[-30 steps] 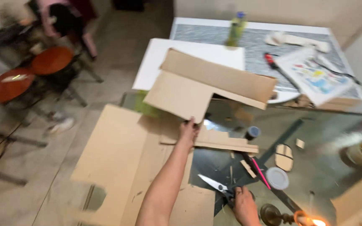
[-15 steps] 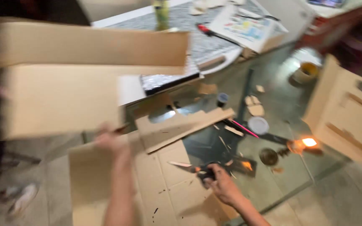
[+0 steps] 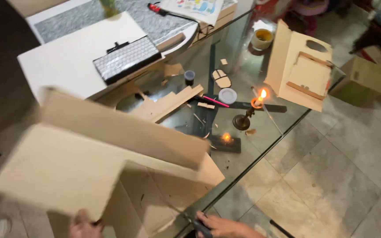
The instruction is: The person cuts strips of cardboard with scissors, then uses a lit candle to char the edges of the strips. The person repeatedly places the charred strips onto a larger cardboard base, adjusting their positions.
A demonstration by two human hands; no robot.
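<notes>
well, far beyond the fingers, at the upper right, a brown cardboard box (image 3: 361, 78) sits on the tiled floor, its side greenish, with a small dark mark on its top face. nearer, a cut cardboard panel with an oval hole (image 3: 300, 65) stands at the far edge of the glass table (image 3: 261, 145). a flat sheet with colourful print (image 3: 196, 6) lies at the very top, well away from both hands.

the left hand (image 3: 84, 225) is at the bottom edge, fingers (image 3: 81, 217) closed on the lower corner of the big l-shaped cardboard piece (image 3: 80, 163), which is lifted and tilted above the table and spreads up and to the right of that hand. beneath it more flat cardboard (image 3: 164, 189) rests on the glass.

the right hand (image 3: 223, 227) lies just right of the left one, at the table's near edge, fingers curled around the dark handles of scissors (image 3: 195, 224); the blades are mostly hidden, so i cannot tell whether they are apart.

ahead of the right fingers, a lit candle in a brass holder (image 3: 248, 113) burns on the glass, with a small white lid (image 3: 227, 95) and a pink pen (image 3: 215, 101) just beyond it. farther still, a silver keyboard (image 3: 126, 58) rests on a white board (image 3: 71, 61).
</notes>
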